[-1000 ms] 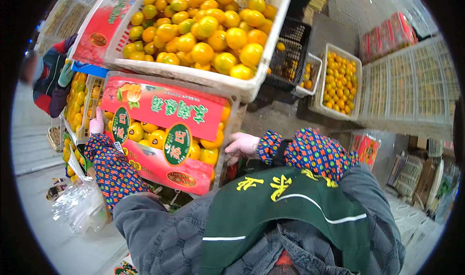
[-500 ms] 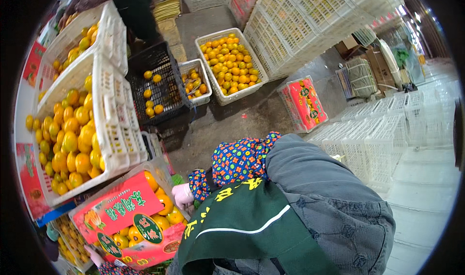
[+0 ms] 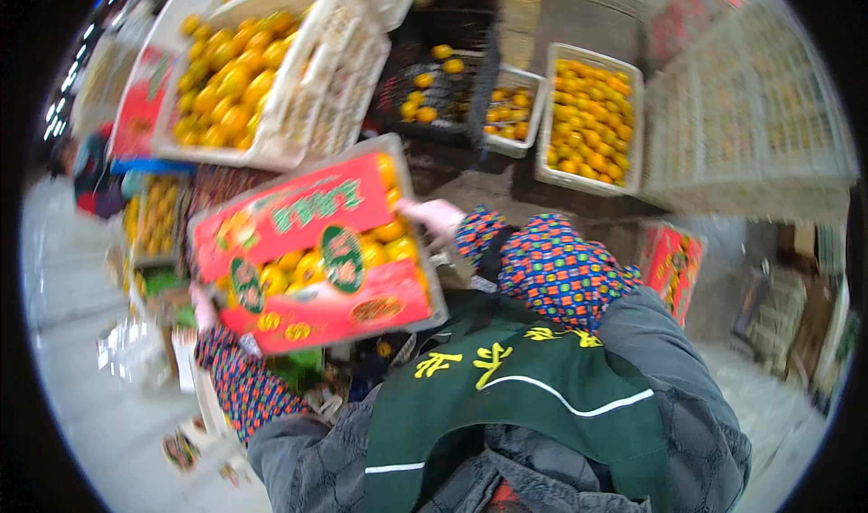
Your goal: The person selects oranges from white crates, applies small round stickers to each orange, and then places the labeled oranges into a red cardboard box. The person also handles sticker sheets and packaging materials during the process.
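A clear-sided box (image 3: 280,210) with red printed card and several oranges (image 3: 309,269) showing in its opening is held in front of me, slightly tilted. My right hand (image 3: 436,218), in a pink glove, grips its right side. At the box's left end is my left hand (image 3: 204,309), also pink-gloved and closed on the edge. Patterned sleeve covers show on both forearms. The fingertips of both hands are partly hidden by the box.
Beyond the box stands a large white crate (image 3: 321,106) of oranges, with a black crate (image 3: 479,70) beside it. Farther right are a white crate (image 3: 543,165) of oranges, tall stacked crates (image 3: 732,115) and a red box (image 3: 671,273). Another person (image 3: 98,174) is at far left.
The view has swung left. The box, held between both hands, now sits nearer the middle, and my left hand and forearm show more fully.
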The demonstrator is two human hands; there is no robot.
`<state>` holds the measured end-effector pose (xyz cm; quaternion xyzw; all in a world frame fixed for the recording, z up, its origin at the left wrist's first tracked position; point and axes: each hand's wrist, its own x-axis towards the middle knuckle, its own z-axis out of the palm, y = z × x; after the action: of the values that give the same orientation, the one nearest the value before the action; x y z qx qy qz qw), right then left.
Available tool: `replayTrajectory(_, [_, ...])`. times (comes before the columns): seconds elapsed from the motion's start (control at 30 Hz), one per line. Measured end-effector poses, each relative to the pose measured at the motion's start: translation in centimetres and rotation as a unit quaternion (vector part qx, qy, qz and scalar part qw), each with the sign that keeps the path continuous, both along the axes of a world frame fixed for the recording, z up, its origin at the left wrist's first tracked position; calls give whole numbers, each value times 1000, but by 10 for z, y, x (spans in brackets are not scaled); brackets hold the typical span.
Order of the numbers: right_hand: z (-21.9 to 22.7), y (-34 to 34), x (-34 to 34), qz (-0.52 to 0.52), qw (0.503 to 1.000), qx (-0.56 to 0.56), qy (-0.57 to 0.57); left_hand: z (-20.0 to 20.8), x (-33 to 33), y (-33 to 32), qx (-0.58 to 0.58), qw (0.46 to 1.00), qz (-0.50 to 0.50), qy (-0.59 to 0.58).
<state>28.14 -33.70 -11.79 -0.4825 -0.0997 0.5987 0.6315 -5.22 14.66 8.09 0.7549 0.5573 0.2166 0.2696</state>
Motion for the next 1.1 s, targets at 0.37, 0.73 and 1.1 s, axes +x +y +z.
replayTrajectory(0.37, [13, 10, -17, -160, 973, -162, -30, 50, 0, -52, -275, 904, 58, -322])
replayTrajectory(0.73, [22, 0, -84, -231, 904, -313, -179, -7, 62, 6, -374, 924, -1, -73])
replayTrajectory(1.1, [16, 75, -248, -468, 709, -527, -27, -141, 290, 121, -497, 797, -337, 60])
